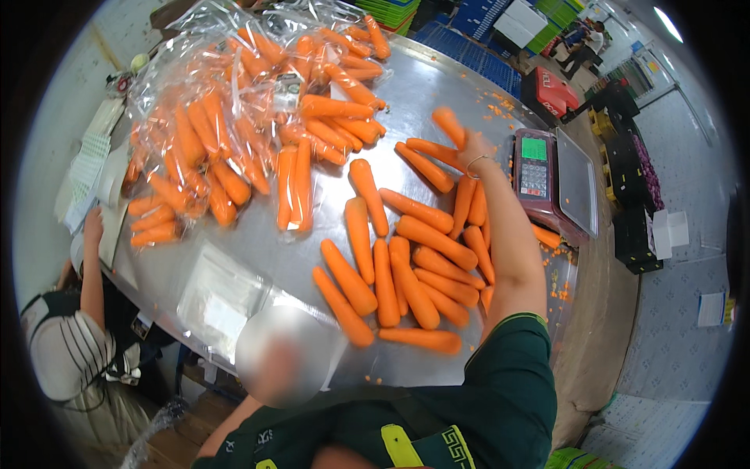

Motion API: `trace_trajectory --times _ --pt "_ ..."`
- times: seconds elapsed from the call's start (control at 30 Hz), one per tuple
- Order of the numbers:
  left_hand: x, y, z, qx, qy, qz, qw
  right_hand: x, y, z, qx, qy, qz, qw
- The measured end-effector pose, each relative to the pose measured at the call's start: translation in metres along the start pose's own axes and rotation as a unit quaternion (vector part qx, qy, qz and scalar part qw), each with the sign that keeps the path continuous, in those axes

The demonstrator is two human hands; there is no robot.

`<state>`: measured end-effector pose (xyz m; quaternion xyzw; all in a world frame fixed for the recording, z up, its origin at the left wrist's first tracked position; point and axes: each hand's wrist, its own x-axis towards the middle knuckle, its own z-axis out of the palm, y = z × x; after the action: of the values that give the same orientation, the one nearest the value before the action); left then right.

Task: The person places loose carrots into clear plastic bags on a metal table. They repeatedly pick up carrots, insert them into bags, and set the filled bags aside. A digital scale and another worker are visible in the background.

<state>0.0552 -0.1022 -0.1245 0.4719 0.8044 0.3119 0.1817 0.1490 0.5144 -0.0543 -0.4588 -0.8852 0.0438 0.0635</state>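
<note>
Stretched out over the metal table, my right hand (pixel 477 153) grips a carrot (pixel 448 124). Other carrots (pixel 430 167) lie just beside and below that hand. A round blur covers my left hand (pixel 278 360), so its fingers cannot be made out. It is near a stack of flat clear plastic bags (pixel 220 293) at the table's front edge. Between my arms a loose heap of carrots (pixel 410 281) lies on the metal. Carrots packed in a clear bag (pixel 295 187) lie farther left of the heap.
Many bagged carrots (pixel 205 129) are piled at the back left. A digital scale (pixel 536 176) stands on the right, with orange scraps (pixel 498 108) around it. Papers (pixel 88 170) lie at the left edge, where another person (pixel 70 346) sits. Blue pallets (pixel 463 53) and a red machine (pixel 548 94) are beyond the table.
</note>
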Motion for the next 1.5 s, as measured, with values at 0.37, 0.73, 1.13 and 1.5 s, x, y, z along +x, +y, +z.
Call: trace_trajectory --times 0.37,0.73,1.13,1.5 --pt "-0.007 0.023 -0.003 -0.045 0.064 0.026 0.997 -0.03 -0.035 0.045 0.14 -0.09 -0.105 0.98" --pt "-0.008 0.016 0.009 -0.092 0.139 -0.069 0.984 -0.001 -0.066 0.046 -0.013 -0.192 -0.131 0.972" --pt "-0.003 0.009 0.018 -0.153 0.069 -0.102 0.981 -0.345 -0.161 -0.06 0.3 -0.139 -0.381 0.863" --pt "0.0 0.087 -0.034 -0.041 0.076 0.297 0.951 -0.443 -0.223 0.005 0.342 -0.156 -0.165 0.912"
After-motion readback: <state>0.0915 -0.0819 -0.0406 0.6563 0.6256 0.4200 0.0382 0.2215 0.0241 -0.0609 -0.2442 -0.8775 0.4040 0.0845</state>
